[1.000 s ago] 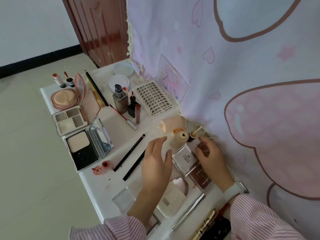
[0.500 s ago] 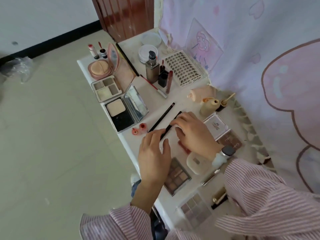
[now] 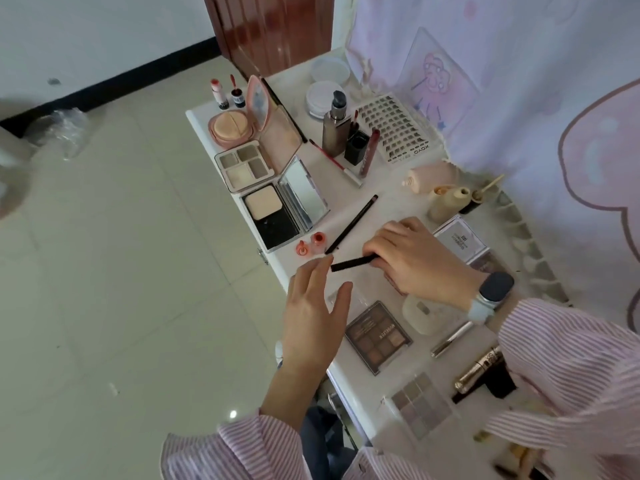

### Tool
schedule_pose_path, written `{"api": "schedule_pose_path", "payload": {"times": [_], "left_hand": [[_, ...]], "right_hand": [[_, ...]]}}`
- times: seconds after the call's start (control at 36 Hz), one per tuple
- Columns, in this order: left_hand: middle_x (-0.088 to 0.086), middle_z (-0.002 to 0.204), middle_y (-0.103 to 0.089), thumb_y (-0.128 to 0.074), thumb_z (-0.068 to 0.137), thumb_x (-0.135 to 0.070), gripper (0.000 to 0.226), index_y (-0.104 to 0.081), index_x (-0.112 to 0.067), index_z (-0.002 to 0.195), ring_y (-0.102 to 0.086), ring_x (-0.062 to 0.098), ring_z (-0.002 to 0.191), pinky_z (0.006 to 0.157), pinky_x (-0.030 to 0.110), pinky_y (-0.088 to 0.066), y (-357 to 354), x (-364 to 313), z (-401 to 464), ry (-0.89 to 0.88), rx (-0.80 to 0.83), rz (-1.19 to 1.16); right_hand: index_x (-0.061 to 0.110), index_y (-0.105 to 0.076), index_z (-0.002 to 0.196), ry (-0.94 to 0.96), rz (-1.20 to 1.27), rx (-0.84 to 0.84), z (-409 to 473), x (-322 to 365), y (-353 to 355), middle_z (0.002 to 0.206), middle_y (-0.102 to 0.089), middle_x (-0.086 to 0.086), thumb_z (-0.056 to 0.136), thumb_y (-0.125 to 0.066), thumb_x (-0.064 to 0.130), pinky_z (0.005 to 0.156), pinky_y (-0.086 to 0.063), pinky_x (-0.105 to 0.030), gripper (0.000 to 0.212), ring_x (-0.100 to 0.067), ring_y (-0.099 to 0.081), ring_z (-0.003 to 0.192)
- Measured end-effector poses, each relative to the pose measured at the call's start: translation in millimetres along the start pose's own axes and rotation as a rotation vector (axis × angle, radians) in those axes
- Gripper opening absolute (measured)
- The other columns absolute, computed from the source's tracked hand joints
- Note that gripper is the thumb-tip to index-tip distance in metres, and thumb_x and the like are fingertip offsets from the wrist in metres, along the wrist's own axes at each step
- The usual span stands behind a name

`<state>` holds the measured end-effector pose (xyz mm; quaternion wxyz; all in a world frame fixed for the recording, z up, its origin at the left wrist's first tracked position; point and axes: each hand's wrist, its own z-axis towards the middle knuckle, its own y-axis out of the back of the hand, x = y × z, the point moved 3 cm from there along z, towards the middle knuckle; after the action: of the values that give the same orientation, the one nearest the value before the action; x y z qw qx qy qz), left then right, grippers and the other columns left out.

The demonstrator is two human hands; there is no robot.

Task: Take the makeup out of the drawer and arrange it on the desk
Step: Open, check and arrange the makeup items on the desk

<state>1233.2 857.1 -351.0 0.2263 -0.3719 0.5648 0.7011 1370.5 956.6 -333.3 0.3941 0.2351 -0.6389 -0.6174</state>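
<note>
Head view: white desk (image 3: pixel 221 147) over tiled floor (image 3: pixel 121 271); right hand (image 3: pixel 415 258) grip pinches black pencil (image 3: pixel 351 264), left hand (image 3: pixel 311 313) released

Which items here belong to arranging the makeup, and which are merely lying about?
Job in hand:
black pencil gripped by right hand
left hand
second black pencil
brown eyeshadow palette
desk

Lying about:
plastic bag on floor
wooden door
wall cloth

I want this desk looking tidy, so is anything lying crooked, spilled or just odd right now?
A few things. The cream bottle lies tipped on its side with its cap off, and its applicator rests loose beside it. The small red bottle also stands uncapped, its cap beside it. No spill is visible.
</note>
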Motion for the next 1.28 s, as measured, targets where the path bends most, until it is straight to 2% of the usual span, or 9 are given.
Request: {"api": "schedule_pose_path", "payload": {"times": [0.08, 0.22, 0.44, 0.64, 0.78, 0.94, 1.08, 1.17, 1.28], "left_hand": [[-0.001, 0.097, -0.064, -0.053, 0.088, -0.028, 0.032, -0.063, -0.012, 0.113, -0.058, 0.006, 0.077, 0.067, 0.024, -0.052, -1, -2, 2, -0.028, 0.123, -0.064], [-0.012, 0.08, -0.056, -0.052, 0.087, -0.022, 0.021, -0.066, -0.01, 0.095, -0.048, -0.003, 0.058, 0.057, 0.007, -0.041, 7, 2, 0, -0.112, 0.156, -0.032], [-0.005, 0.074, -0.06, -0.033, 0.092, -0.036, 0.037, -0.063, -0.014, 0.096, -0.054, 0.012, 0.055, 0.045, 0.027, -0.046, 6, -13, 0, -0.251, 0.234, 0.131], [-0.015, 0.056, -0.041, -0.032, 0.093, -0.039, 0.036, -0.061, -0.018, 0.095, -0.035, 0.005, 0.042, 0.04, 0.019, -0.032, -3, -15, 2, -0.19, 0.229, 0.059], [-0.014, 0.071, -0.047, -0.044, 0.093, -0.043, 0.036, -0.049, -0.028, 0.125, -0.046, 0.004, 0.06, 0.059, 0.022, -0.042, -5, -14, 5, -0.095, 0.364, 0.091], [0.002, 0.11, -0.052, -0.045, 0.085, 0.002, 0.053, -0.029, -0.014, 0.133, -0.044, 0.008, 0.091, 0.078, 0.017, -0.034, -4, 1, 9, 0.135, 0.339, 0.041], [0.006, 0.13, -0.045, -0.035, 0.073, 0.023, 0.071, -0.031, -0.013, 0.134, -0.04, 0.014, 0.112, 0.087, 0.018, -0.032, -5, 6, 6, 0.191, 0.344, 0.086], [0.003, 0.134, -0.045, -0.036, 0.075, 0.024, 0.072, -0.031, -0.015, 0.135, -0.046, 0.01, 0.1, 0.08, 0.017, -0.036, -8, 7, 5, 0.145, 0.318, 0.098], [0.004, 0.132, -0.052, -0.04, 0.083, 0.02, 0.056, -0.036, -0.012, 0.129, -0.058, 0.013, 0.088, 0.071, 0.023, -0.047, -10, 8, 8, 0.116, 0.27, 0.05]], "right_hand": [[0.015, -0.06, 0.088, -0.051, 0.187, 0.107, -9, 17, 16, 0.078, -0.059, 0.007, 0.088, -0.047, 0.03, 0.062, -0.038, -0.022, 0.02, -0.014, -0.054, 0.068], [0.021, -0.062, 0.092, -0.346, 0.485, 0.277, -26, 14, 33, 0.069, -0.061, 0.002, 0.09, -0.055, 0.027, 0.053, -0.037, -0.021, 0.01, -0.011, -0.049, 0.053], [0.024, -0.05, 0.082, -0.476, 0.89, 0.122, -29, 18, 31, 0.062, -0.059, 0.006, 0.09, -0.053, 0.01, 0.062, -0.044, -0.021, 0.017, -0.005, -0.055, 0.06], [0.03, -0.046, 0.08, -0.46, 0.858, 0.085, -26, 16, 29, 0.062, -0.055, 0.009, 0.091, -0.051, 0.014, 0.062, -0.045, -0.025, 0.02, -0.006, -0.053, 0.06], [0.024, -0.05, 0.082, -0.473, 0.862, 0.098, -26, 7, 30, 0.068, -0.058, 0.0, 0.091, -0.051, 0.01, 0.063, -0.045, -0.024, 0.017, -0.013, -0.055, 0.062], [0.021, -0.051, 0.091, -0.677, 0.791, -0.072, -25, -34, 23, 0.08, -0.06, 0.006, 0.091, -0.049, 0.007, 0.066, -0.04, -0.006, 0.014, 0.003, -0.054, 0.07], [0.019, -0.051, 0.095, -0.7, 0.642, 0.015, -16, -46, 1, 0.091, -0.063, 0.002, 0.092, -0.048, 0.007, 0.074, -0.045, -0.019, 0.013, -0.014, -0.061, 0.083], [0.019, -0.053, 0.096, -0.614, 0.449, 0.051, -8, -47, -8, 0.092, -0.056, 0.001, 0.092, -0.048, 0.008, 0.061, -0.035, -0.012, 0.013, -0.004, -0.048, 0.072], [0.009, -0.057, 0.102, -0.5, 0.192, 0.073, 2, -44, -14, 0.096, -0.055, -0.002, 0.089, -0.048, 0.001, 0.075, -0.041, -0.033, 0.018, -0.02, -0.049, 0.091]]}}
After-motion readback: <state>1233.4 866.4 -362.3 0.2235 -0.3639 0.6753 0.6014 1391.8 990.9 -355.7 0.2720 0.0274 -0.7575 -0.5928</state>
